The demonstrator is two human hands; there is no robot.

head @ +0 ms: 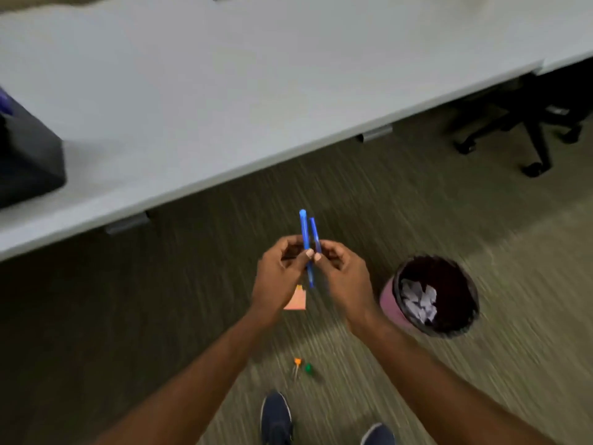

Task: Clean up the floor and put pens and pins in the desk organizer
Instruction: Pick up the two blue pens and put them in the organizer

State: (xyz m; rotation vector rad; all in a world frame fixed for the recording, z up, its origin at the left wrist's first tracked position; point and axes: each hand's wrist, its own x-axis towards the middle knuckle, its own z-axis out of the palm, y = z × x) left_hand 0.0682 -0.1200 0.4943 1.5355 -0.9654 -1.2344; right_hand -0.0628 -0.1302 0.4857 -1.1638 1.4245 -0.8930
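Both hands' fingers (308,254) pinch two blue pens (307,242) — bin (433,295) right, pins (303,367) below.

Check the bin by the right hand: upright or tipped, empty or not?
Upright and not empty. The bin stands on the carpet with its mouth facing up, and crumpled white paper lies inside.

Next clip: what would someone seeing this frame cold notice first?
First, the two blue pens, held upright between the left hand and the right hand at the centre of the view, above the carpet. Next, the pink wastebasket to the right, dark-lined with crumpled paper inside. Then the leftovers on the floor: an orange note under the hands, and an orange pin and a green pin near the shoes.
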